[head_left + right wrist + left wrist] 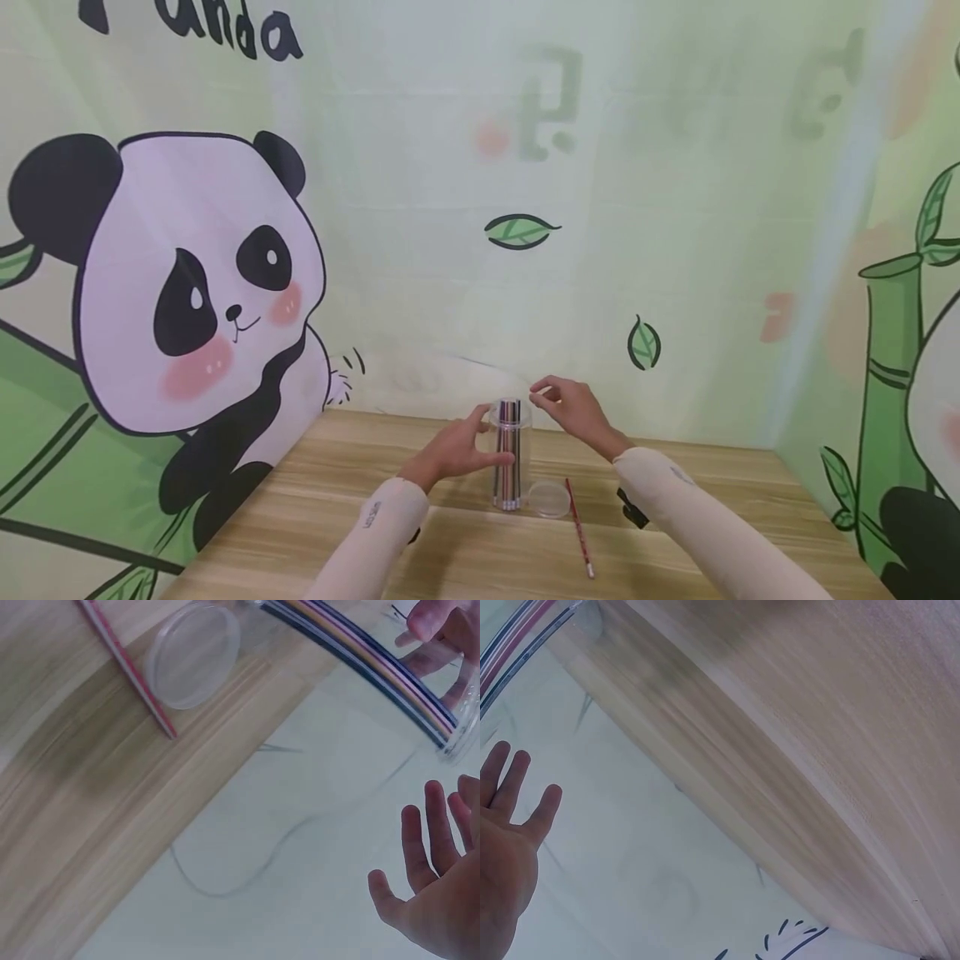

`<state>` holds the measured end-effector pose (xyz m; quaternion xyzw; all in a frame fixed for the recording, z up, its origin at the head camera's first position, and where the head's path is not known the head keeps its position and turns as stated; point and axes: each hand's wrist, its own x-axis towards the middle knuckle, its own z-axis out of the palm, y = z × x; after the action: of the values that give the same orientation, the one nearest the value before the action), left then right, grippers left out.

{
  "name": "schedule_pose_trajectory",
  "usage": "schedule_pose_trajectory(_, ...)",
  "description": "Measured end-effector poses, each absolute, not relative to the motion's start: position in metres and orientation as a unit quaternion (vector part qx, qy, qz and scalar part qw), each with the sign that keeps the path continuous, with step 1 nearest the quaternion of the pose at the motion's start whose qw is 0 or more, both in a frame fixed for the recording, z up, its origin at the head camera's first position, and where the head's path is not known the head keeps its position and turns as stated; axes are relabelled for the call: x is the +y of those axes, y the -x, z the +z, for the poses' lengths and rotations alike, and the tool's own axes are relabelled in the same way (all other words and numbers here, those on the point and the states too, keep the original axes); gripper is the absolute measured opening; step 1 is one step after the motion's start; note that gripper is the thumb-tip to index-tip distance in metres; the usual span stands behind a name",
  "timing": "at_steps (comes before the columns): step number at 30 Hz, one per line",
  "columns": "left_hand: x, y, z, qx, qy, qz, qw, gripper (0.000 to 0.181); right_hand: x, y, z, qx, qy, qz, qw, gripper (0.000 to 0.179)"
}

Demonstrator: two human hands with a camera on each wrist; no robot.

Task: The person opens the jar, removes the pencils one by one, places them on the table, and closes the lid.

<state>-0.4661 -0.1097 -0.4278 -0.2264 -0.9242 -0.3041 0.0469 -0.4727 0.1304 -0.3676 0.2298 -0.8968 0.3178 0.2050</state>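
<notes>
As the left hand (456,448) grips the clear jar (524,463) — probably light, slick, best held mid-wall — the right hand (573,408), loose-fingered, seems empty.

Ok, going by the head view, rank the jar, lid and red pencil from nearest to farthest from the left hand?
1. Jar: upright, gripped by the left hand.
2. Lid: just right of the jar's base.
3. Red pencil: lying to the lid's right.

red pencil (579,528), multicoloured pencils (507,486), wood-grained table (292,525)
</notes>
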Motion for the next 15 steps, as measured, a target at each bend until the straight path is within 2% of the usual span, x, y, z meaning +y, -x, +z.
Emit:
schedule_pose_trajectory(10, -0.114, 0.47, -0.426, -0.914, 0.253, -0.309, 0.067, 0.101, 0.115, 0.469, -0.359, -0.912, -0.231, 0.3, 0.157, 0.017)
schedule_pose_trajectory(15, -0.114, 0.469, -0.425, -0.909, 0.267, -0.311, 0.079, 0.101, 0.112, 0.469, -0.359, -0.914, -0.231, 0.295, 0.155, 0.014)
